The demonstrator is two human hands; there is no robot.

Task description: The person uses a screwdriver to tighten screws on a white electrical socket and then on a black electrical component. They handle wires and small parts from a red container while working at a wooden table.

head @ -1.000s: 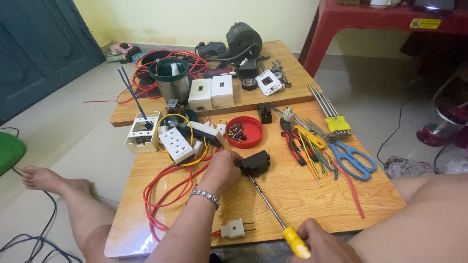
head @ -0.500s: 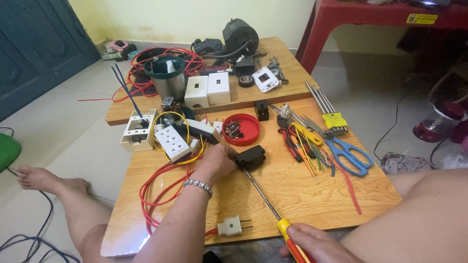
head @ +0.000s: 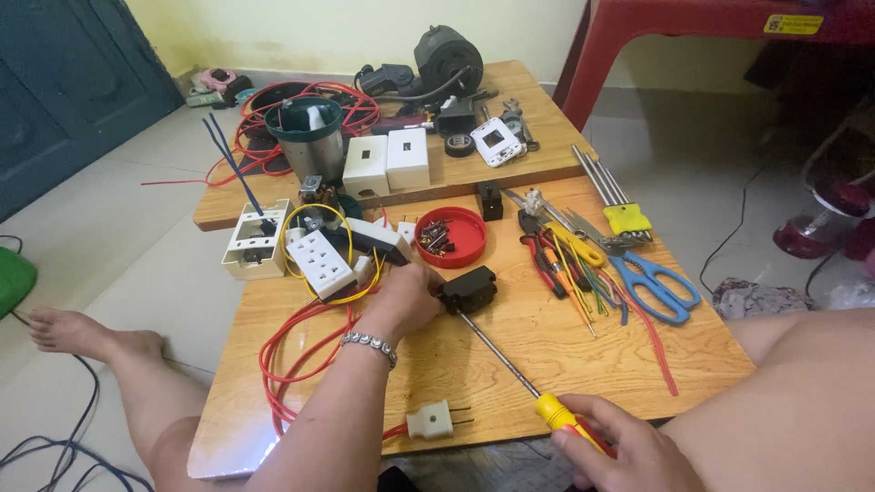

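My left hand (head: 407, 299) grips a small black plug body (head: 468, 288) on the low wooden table (head: 547, 337), a silver bracelet on its wrist. At the table's near edge my right hand (head: 622, 448) holds the yellow handle of a long screwdriver (head: 510, 364). Its thin metal shaft runs up and left, and the tip meets the black plug. A red wire (head: 296, 355) loops under my left forearm. A white two-pin plug (head: 433, 420) lies near the front edge.
A red lid with screws (head: 450, 236), a white multi-socket (head: 319, 262) with yellow wire and a white box (head: 254, 239) lie behind. Blue scissors (head: 654, 284), pliers and hex keys (head: 612, 196) sit on the right. A second table holds a metal cup (head: 307, 141), white boxes, a motor. My bare legs flank the table.
The view has shifted slightly. My right hand has slid a little lower on the screwdriver handle while the left hand keeps its hold on the black plug.
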